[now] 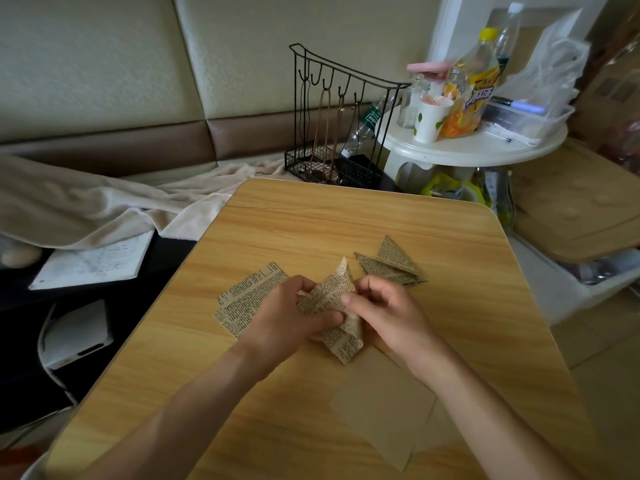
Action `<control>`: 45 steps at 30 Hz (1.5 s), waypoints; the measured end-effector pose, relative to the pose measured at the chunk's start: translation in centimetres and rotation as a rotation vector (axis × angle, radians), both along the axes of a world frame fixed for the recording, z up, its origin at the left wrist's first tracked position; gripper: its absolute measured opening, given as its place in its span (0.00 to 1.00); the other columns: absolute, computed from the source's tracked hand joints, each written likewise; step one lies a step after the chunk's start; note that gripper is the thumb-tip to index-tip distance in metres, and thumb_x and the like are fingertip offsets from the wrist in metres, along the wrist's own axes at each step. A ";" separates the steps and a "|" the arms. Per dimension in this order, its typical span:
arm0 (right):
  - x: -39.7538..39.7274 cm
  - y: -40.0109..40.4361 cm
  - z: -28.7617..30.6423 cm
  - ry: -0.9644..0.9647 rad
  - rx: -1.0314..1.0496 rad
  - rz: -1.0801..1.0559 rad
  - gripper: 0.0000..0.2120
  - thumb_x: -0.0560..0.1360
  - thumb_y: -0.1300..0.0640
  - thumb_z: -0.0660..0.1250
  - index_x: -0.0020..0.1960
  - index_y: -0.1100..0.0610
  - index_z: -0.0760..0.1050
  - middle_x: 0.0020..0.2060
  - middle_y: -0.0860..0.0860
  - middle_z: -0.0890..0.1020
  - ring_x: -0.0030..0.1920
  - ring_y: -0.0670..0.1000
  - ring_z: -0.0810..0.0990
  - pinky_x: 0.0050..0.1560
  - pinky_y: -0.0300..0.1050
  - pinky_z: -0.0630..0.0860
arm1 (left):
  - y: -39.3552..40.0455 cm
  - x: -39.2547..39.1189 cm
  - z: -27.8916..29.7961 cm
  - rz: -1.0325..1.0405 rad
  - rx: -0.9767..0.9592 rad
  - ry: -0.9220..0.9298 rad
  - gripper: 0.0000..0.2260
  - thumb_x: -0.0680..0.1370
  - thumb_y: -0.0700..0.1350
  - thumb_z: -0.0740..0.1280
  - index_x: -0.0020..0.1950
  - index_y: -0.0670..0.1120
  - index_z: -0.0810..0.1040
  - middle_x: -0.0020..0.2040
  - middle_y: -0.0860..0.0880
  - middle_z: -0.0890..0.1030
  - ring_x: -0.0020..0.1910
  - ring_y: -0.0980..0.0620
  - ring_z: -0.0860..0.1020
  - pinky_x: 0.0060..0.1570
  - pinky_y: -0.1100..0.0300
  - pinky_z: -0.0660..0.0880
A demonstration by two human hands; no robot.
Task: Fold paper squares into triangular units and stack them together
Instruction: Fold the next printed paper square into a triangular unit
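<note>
A partly folded newsprint-patterned paper (337, 306) stands up in the middle of the wooden table (346, 220). My left hand (294, 313) grips its left side, with the thumb pressed on the lower fold. My right hand (381, 306) pinches its right edge between thumb and fingers. Flat printed squares (242, 299) lie to the left, partly under my left hand. Folded triangular units (389, 263) sit stacked just beyond my right hand. Plain brown sheets (384, 407) lie near me, partly under my right forearm.
A black wire rack (332, 133) stands past the table's far edge. A white round side table (478, 147) at the back right carries bottles, a paper cup and a plastic tub. A blanket (104, 202) and a notebook (93, 261) lie to the left.
</note>
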State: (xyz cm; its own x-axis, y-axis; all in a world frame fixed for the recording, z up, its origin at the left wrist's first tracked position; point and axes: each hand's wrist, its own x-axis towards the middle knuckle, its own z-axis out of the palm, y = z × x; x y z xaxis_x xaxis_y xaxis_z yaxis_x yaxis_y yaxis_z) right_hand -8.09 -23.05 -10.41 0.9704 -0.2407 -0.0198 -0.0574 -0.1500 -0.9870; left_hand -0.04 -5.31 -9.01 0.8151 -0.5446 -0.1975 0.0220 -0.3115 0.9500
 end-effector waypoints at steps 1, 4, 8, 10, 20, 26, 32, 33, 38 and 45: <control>0.0 0.0 0.1 0.023 0.012 0.023 0.10 0.73 0.44 0.73 0.49 0.48 0.84 0.44 0.47 0.87 0.46 0.46 0.86 0.47 0.42 0.81 | 0.0 0.0 0.1 -0.031 -0.014 -0.004 0.18 0.69 0.45 0.82 0.55 0.47 0.80 0.44 0.49 0.87 0.42 0.52 0.86 0.40 0.58 0.83; -0.1 0.0 0.0 0.057 0.020 0.033 0.10 0.73 0.44 0.74 0.50 0.47 0.85 0.46 0.49 0.88 0.49 0.50 0.87 0.51 0.49 0.83 | 0.1 -0.1 0.4 -0.079 -0.034 -0.023 0.12 0.72 0.43 0.80 0.52 0.48 0.81 0.42 0.48 0.87 0.41 0.50 0.87 0.39 0.59 0.82; -0.1 0.2 -0.6 0.043 0.017 -0.035 0.09 0.77 0.51 0.75 0.52 0.55 0.84 0.49 0.55 0.88 0.52 0.58 0.86 0.58 0.62 0.81 | 0.1 0.1 0.3 -0.014 -0.044 -0.024 0.07 0.77 0.43 0.76 0.53 0.44 0.82 0.45 0.33 0.84 0.45 0.38 0.85 0.43 0.54 0.84; -0.1 0.2 -0.7 0.034 -0.016 -0.042 0.11 0.77 0.51 0.75 0.52 0.58 0.83 0.48 0.57 0.87 0.50 0.59 0.85 0.51 0.54 0.81 | 0.3 0.5 0.3 -0.020 -0.016 -0.066 0.05 0.77 0.43 0.75 0.52 0.46 0.83 0.44 0.36 0.85 0.44 0.41 0.86 0.41 0.56 0.84; 0.0 0.7 -0.8 0.006 0.002 -0.108 0.19 0.75 0.47 0.76 0.46 0.64 0.77 0.34 0.51 0.80 0.32 0.46 0.78 0.34 0.39 0.74 | 0.5 0.7 0.3 -0.014 -0.017 -0.092 0.15 0.70 0.45 0.82 0.51 0.53 0.81 0.43 0.43 0.85 0.36 0.52 0.83 0.37 0.61 0.80; -0.2 0.1 -0.6 0.014 0.111 -0.076 0.08 0.77 0.52 0.75 0.46 0.58 0.82 0.34 0.47 0.83 0.33 0.45 0.79 0.35 0.36 0.75 | 0.8 0.6 1.0 -0.132 -0.026 -0.037 0.09 0.73 0.42 0.79 0.51 0.50 0.84 0.42 0.47 0.87 0.40 0.51 0.85 0.40 0.61 0.80; -0.1 0.9 -0.5 -0.020 0.140 -0.141 0.09 0.76 0.53 0.75 0.45 0.58 0.81 0.32 0.45 0.81 0.31 0.44 0.76 0.33 0.35 0.73 | 0.6 0.5 0.9 -0.023 -0.100 -0.014 0.08 0.72 0.44 0.80 0.48 0.48 0.84 0.42 0.43 0.86 0.40 0.50 0.82 0.41 0.57 0.82; -0.1 0.8 -0.5 -0.014 0.140 -0.123 0.09 0.76 0.53 0.75 0.45 0.58 0.81 0.33 0.45 0.82 0.32 0.44 0.77 0.34 0.35 0.74 | 0.6 0.6 0.9 -0.027 -0.081 -0.037 0.07 0.72 0.44 0.80 0.47 0.49 0.85 0.42 0.42 0.86 0.41 0.48 0.82 0.43 0.53 0.82; -0.6 0.0 -0.4 -0.003 0.172 -0.086 0.07 0.77 0.56 0.74 0.48 0.60 0.82 0.36 0.48 0.82 0.33 0.46 0.77 0.35 0.35 0.73 | 1.0 0.9 1.0 -0.107 -0.103 -0.011 0.07 0.74 0.40 0.78 0.51 0.45 0.85 0.45 0.45 0.88 0.47 0.45 0.86 0.45 0.59 0.82; -0.5 0.6 -1.1 -0.066 0.128 -0.122 0.07 0.77 0.56 0.75 0.45 0.58 0.80 0.31 0.48 0.77 0.32 0.47 0.75 0.34 0.37 0.71 | 1.4 1.0 0.7 -0.083 -0.098 -0.038 0.04 0.76 0.43 0.77 0.49 0.50 0.86 0.44 0.48 0.88 0.45 0.51 0.86 0.42 0.63 0.80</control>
